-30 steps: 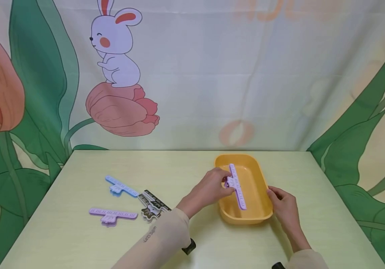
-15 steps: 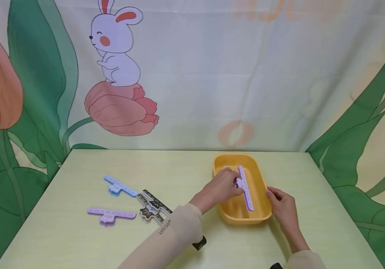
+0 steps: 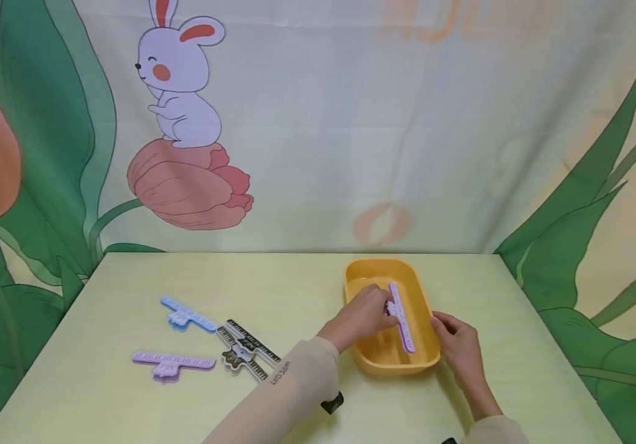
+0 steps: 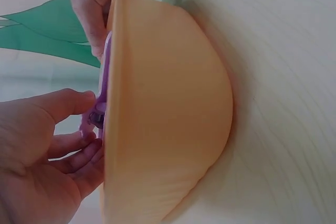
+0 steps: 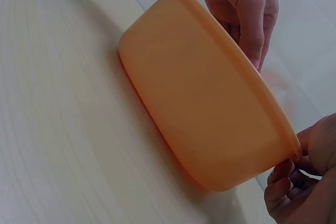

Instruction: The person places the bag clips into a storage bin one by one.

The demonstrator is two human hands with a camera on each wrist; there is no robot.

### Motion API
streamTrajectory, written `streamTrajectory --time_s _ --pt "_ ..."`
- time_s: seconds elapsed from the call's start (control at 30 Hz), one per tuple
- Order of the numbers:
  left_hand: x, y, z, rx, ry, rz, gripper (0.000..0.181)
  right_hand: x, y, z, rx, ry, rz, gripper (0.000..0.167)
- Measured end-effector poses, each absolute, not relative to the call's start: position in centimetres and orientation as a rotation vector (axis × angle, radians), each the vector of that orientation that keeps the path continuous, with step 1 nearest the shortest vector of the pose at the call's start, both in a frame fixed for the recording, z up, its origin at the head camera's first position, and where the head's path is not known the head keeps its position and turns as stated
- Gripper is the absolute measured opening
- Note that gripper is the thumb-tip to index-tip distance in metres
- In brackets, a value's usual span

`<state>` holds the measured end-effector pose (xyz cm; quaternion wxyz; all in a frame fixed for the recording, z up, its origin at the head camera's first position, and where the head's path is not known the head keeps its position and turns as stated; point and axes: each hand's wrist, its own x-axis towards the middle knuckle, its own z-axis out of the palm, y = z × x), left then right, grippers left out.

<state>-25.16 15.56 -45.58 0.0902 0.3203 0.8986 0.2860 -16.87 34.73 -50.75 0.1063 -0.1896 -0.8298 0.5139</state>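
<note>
In the head view the left hand [image 3: 363, 316] pinches a purple ruler clip [image 3: 401, 317] by its clamp, over the inside of the yellow basin [image 3: 387, 369]. Thumb and fingers of the left hand [image 4: 50, 153] close on the purple clamp [image 4: 97, 118] at rim height in the left wrist view. The right hand [image 3: 462, 351] holds the basin's right rim between thumb and fingers; the right wrist view shows this right hand [image 5: 310, 174] at the rim of the basin [image 5: 210, 93], which hides the clip there.
On the left of the table [image 3: 90, 407] lie a blue ruler clip [image 3: 189, 313] and another purple one [image 3: 173, 361]. Black-and-white ruler clips [image 3: 245, 348] overlap near the left sleeve [image 3: 290, 388]. A printed curtain [image 3: 306, 123] hangs behind the table.
The left hand has moved right with the purple clip, farther over the basin, and the clip sits a little lower. The right hand keeps its hold on the rim. The head view has shifted slightly.
</note>
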Motion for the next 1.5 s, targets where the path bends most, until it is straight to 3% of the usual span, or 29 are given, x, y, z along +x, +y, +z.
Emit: streamTrajectory --time_s 0.57,1.5 --pt "-25.8 17.0 -46.8 0.891 2.649 0.794 0.017 -16.9 34.8 -50.7 -0.526 -2.428 1.532 0.038" --pt "-26.0 18.4 -48.5 0.856 2.705 0.582 0.027 -17.1 35.0 -50.9 -0.527 -2.448 1.486 0.038"
